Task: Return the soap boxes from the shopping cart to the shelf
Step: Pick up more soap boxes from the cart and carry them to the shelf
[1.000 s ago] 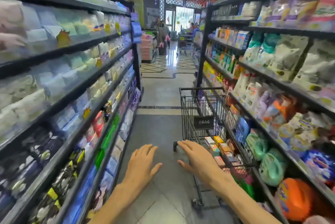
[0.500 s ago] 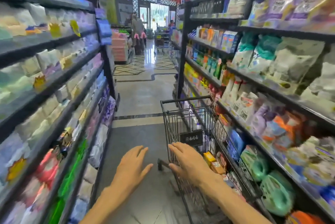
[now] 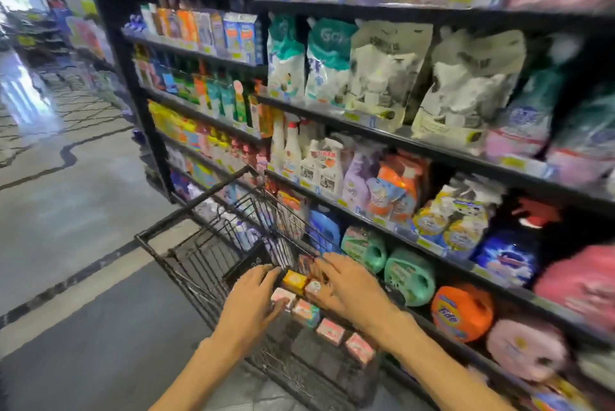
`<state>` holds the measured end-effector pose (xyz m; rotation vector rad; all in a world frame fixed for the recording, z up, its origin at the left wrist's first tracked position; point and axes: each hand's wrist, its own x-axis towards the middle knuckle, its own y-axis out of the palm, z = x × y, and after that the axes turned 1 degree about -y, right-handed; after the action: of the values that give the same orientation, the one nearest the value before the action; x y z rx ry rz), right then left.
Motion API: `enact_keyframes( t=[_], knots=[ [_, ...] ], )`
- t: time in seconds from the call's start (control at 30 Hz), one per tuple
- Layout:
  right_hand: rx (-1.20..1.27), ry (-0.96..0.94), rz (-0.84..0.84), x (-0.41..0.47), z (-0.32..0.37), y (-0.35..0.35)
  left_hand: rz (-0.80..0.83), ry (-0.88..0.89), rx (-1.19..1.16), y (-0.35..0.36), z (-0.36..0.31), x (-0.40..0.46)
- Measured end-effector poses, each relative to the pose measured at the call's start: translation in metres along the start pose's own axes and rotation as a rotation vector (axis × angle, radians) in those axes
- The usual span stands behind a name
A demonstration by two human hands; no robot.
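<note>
A black wire shopping cart (image 3: 189, 209) stands against the right-hand shelf (image 3: 429, 149). Several small soap boxes lie in a row in it: a yellow box (image 3: 294, 280), a pink and teal box (image 3: 306, 312), and two pink boxes (image 3: 330, 330) (image 3: 359, 348). My left hand (image 3: 251, 305) is down in the cart with spread fingers, its fingertips on a pink-white box (image 3: 282, 296). My right hand (image 3: 349, 287) reaches in from the right, fingers apart, touching a small box (image 3: 313, 287) beside the yellow one. No box is lifted.
The shelf holds detergent pouches, spray bottles, green jugs (image 3: 409, 276) and an orange Tide jug (image 3: 461, 312) close to the cart's right side. Open aisle floor (image 3: 76, 277) lies to the left. The frame is blurred by motion.
The view has swung right and down toward the shelf and cart. Both hands have moved from the cart's near end into the basket, onto the soap boxes.
</note>
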<state>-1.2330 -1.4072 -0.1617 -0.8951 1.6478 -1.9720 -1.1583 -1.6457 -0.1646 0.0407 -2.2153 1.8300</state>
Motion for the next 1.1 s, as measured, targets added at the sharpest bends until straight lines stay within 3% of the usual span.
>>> enact_keyframes(
  t=[0.27,0.43,0.77,1.0,1.1],
  knots=[
    [0.022,0.373,0.08,-0.011,-0.072,0.025,0.193,0.264,-0.118,0.09,-0.006,0.117],
    [0.084,0.519,0.121,-0.022,-0.11,0.061,0.327,0.262,-0.169,0.149,-0.016,0.154],
    [0.328,0.763,0.336,-0.043,-0.13,0.182,0.75,0.153,-0.089,0.285,0.0,0.162],
    [0.512,0.92,0.375,-0.05,-0.13,0.278,0.828,0.216,0.086,0.403,0.012,0.186],
    [0.42,0.953,0.3,-0.052,-0.127,0.312,0.86,0.343,0.152,0.469,0.02,0.183]
  ],
)
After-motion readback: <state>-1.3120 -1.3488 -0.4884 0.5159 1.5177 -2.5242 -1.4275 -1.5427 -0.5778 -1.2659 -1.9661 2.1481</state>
